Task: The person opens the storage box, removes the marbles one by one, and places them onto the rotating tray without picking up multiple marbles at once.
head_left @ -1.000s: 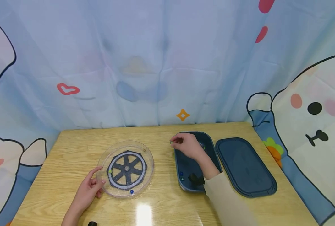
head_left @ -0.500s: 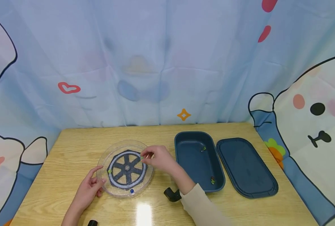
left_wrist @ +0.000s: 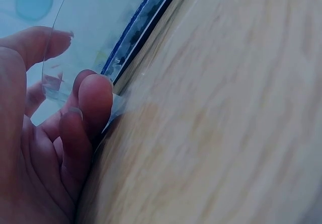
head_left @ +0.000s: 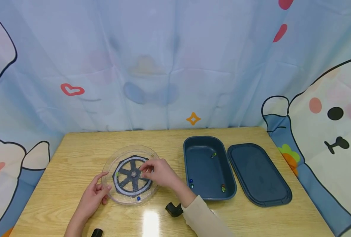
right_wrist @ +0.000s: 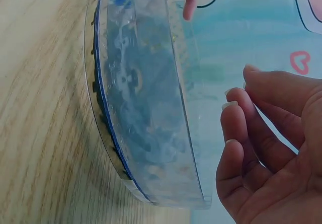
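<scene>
Left hand [head_left: 93, 197] clamps 1 dish [head_left: 118, 154], 2 marbles [head_left: 138, 198] visible; right hand [head_left: 161, 173] above, fingertips apart; right bin [head_left: 205, 170]: 6 marbles [head_left: 223, 189].

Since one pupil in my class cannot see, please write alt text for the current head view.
A person's left hand grips a clear round plastic dish with a dark wheel-shaped pattern, while the right hand hovers over it. To the right on the light wooden table, a dark blue rectangular plastic box holds small coloured marbles, beside a matching flat lid.
</scene>
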The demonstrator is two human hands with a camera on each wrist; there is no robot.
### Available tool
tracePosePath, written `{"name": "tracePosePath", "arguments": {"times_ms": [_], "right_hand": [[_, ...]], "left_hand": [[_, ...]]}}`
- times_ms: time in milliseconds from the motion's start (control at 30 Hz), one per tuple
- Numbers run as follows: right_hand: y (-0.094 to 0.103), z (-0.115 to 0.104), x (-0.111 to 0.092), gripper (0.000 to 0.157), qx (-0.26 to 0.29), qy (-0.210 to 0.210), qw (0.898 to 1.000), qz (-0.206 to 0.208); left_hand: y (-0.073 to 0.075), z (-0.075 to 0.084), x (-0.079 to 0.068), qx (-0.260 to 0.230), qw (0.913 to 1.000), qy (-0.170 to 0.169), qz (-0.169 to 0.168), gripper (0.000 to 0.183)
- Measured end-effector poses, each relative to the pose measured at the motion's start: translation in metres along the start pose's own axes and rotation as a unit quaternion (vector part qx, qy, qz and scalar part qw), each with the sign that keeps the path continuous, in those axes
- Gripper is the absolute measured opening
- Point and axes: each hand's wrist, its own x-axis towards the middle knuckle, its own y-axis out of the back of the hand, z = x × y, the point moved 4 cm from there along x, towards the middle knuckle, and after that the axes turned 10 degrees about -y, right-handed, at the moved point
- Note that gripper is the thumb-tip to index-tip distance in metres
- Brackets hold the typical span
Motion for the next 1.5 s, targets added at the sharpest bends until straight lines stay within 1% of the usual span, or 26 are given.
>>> {"name": "tracePosePath", "arguments": {"times_ms": [167, 300, 433, 567, 667, 733, 867, 933, 1033, 1133, 1233, 1300, 1400, 1467, 1500], "right_hand": [[0.005, 0.003, 0.001, 0.016, 0.013, -0.003, 1.0, 0.011], [0.02, 0.002, -0.002, 0.014, 0.008, 0.007, 0.999, 0.033], [0.048, 0.002, -0.006, 0.015, -0.003, 0.01, 0.998, 0.06], [0.082, 0.006, -0.014, 0.016, -0.006, -0.012, 0.995, 0.094], [0.106, 0.017, -0.02, 0.016, -0.011, -0.021, 0.993, 0.115], [0.12, 0.027, -0.023, 0.016, -0.017, -0.025, 0.992, 0.12], [0.141, 0.05, -0.026, 0.016, -0.036, -0.028, 0.993, 0.111], [0.146, 0.063, -0.027, 0.016, -0.047, -0.029, 0.994, 0.095], [0.149, 0.08, -0.026, 0.016, -0.067, -0.035, 0.996, 0.055], [0.147, 0.095, -0.026, 0.015, -0.07, -0.041, 0.997, -0.007], [0.142, 0.104, -0.026, 0.014, -0.056, -0.04, 0.994, -0.084], [0.137, 0.108, -0.025, 0.015, -0.044, -0.038, 0.988, -0.143], [0.128, 0.113, -0.025, 0.014, -0.037, -0.042, 0.974, -0.221], [0.123, 0.117, -0.024, 0.015, -0.04, -0.05, 0.964, -0.26], [0.12, 0.118, -0.024, 0.016, -0.045, -0.054, 0.96, -0.271]], "left_hand": [[0.0, 0.002, 0.001, 0.003, 1.0, 0.002, -0.002, 0.056], [0.0, 0.002, 0.0, 0.005, 0.9999, 0.009, 0.001, 0.055], [0.0, 0.003, 0.0, 0.001, 1.0, 0.007, 0.002, 0.055], [0.0, 0.004, 0.001, 0.0, 1.0, 0.002, 0.003, 0.054], [0.0, 0.004, 0.001, 0.001, 1.0, 0.002, 0.004, 0.054], [0.0, 0.004, 0.001, 0.003, 1.0, 0.001, 0.004, 0.053], [0.0, 0.004, 0.002, 0.004, 1.0, 0.0, 0.003, 0.054], [0.0, 0.003, 0.002, 0.002, 1.0, 0.0, 0.001, 0.054], [0.0, 0.003, 0.001, 0.003, 1.0, 0.003, -0.001, 0.055], [0.0, 0.002, 0.001, 0.004, 1.0, 0.004, -0.001, 0.054], [0.0, 0.002, 0.001, 0.005, 1.0, 0.006, 0.001, 0.054], [0.001, 0.002, 0.001, 0.005, 0.9999, 0.009, 0.002, 0.054], [0.001, 0.002, 0.001, 0.004, 0.9999, 0.015, 0.002, 0.055], [0.0, 0.003, 0.0, 0.002, 0.9999, 0.017, 0.001, 0.055], [0.0, 0.003, 0.0, 0.001, 0.9999, 0.017, 0.001, 0.055]]}}
